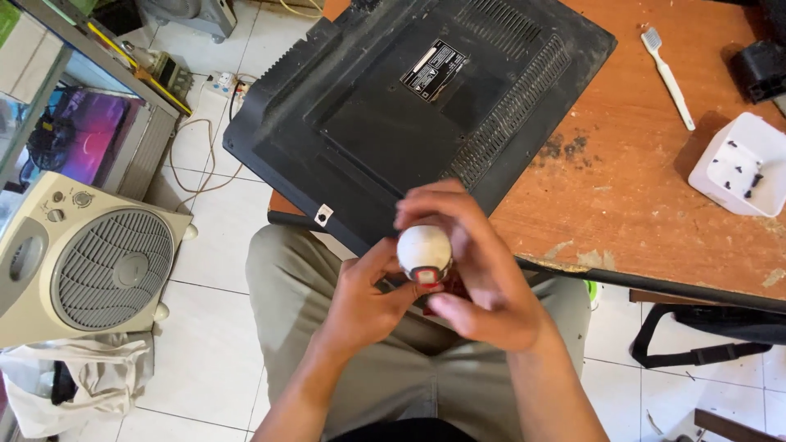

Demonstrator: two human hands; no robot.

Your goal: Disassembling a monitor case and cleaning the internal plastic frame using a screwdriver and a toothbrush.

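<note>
The person sat at the edge of a worn wooden table (655, 196), and both hands were raised over the lap, just in front of the table edge. Between the 2 hands there was a small white rounded object (423, 249) with a red part at its lower end; what kind of object it was I could not tell for sure. The right hand (475, 270) was curled around it from above and from the right side, with the fingers closed over its top. The left hand (364, 299) came from below and from the left, and its thumb and fingertips pressed against the lower red part. So the object was held by both hands together, and it did not touch the table. Behind the hands, a black television back cover (417, 98) lay flat on the table, near them. Further right lay a white toothbrush (669, 75) and a white square container (741, 164) with small dark screws inside.
</note>
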